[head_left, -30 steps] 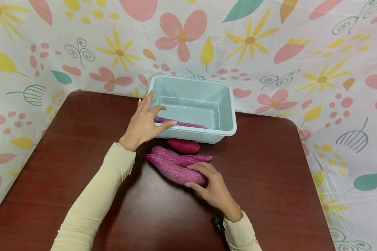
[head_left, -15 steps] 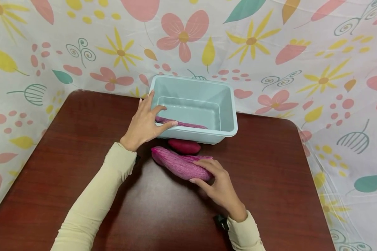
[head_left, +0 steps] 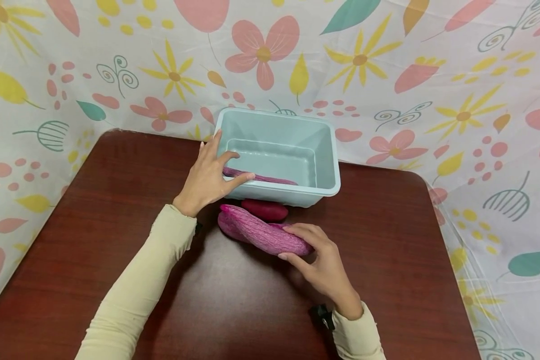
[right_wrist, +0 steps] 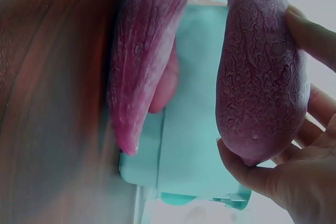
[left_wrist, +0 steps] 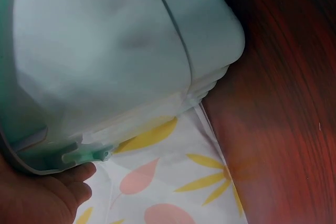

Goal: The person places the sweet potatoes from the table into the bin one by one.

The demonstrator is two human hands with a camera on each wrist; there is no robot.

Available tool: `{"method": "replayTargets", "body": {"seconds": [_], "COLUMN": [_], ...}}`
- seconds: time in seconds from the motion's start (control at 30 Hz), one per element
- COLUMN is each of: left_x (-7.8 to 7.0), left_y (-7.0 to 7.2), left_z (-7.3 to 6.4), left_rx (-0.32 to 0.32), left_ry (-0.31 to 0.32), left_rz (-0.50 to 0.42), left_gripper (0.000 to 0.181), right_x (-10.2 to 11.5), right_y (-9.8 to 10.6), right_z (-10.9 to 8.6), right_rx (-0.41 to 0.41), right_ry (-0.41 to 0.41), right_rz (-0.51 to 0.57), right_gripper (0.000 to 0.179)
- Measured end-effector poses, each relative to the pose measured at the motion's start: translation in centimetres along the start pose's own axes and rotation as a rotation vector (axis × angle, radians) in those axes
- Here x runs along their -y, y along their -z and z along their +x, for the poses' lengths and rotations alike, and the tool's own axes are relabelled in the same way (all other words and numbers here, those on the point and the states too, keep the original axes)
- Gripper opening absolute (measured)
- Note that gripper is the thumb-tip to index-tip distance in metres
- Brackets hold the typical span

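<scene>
My right hand (head_left: 327, 267) pinches a long, wrinkled purple sweet potato (head_left: 265, 234) near its right end, thumb on the near side. In the right wrist view, this sweet potato is apart from a second purple sweet potato (right_wrist: 144, 51), which lies on the table and is largely covered in the head view. Behind them, against the bin's foot, is a smaller, smooth dark red sweet potato (head_left: 265, 210). My left hand (head_left: 202, 182) grips the near left corner of a pale blue plastic bin (head_left: 297, 189), its thumb over the front rim. Inside along the front wall lies another purple sweet potato (head_left: 270, 179), partly hidden.
The bin stands at the back of a dark brown wooden table (head_left: 400, 240). A white cloth (head_left: 373, 140) with flower prints hangs behind the table and along both sides.
My right hand has raised the near sweet potato from the table and moved it slightly right and away, over the second one. My left hand keeps its place on the bin.
</scene>
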State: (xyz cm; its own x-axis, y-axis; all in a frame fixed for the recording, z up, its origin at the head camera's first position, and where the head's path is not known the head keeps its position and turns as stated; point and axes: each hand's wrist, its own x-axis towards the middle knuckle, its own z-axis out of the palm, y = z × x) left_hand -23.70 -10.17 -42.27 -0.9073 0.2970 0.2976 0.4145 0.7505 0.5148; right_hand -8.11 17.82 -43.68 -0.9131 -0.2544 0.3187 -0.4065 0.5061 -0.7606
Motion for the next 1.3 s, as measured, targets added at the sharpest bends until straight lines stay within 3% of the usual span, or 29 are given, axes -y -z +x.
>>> {"method": "replayTargets", "body": {"seconds": [0.67, 1.07, 1.23, 1.3], "left_x": [-0.1, 0.0, 0.0, 0.0], "left_y": [0.0, 0.1, 0.1, 0.0], "left_z": [-0.2, -0.2, -0.1, -0.1], "left_rx": [0.023, 0.023, -0.011, -0.009], "left_ry": [0.024, 0.011, -0.026, -0.033], "left_rz": [-0.005, 0.041, 0.044, 0.025], "left_gripper": [0.065, 0.07, 0.063, 0.05], "right_x": [1.4, 1.8, 2.1, 2.2], "right_y": [1.8, 3.0, 3.5, 3.7], "right_z": [0.1, 2.0, 2.9, 3.2], "right_rx": [-0.025, -0.058, -0.069, -0.077], "right_ry": [0.047, 0.105, 0.116, 0.12], "right_rz": [-0.039, -0.064, -0.088, -0.097], "right_gripper": [0.049, 0.051, 0.052, 0.052]}}
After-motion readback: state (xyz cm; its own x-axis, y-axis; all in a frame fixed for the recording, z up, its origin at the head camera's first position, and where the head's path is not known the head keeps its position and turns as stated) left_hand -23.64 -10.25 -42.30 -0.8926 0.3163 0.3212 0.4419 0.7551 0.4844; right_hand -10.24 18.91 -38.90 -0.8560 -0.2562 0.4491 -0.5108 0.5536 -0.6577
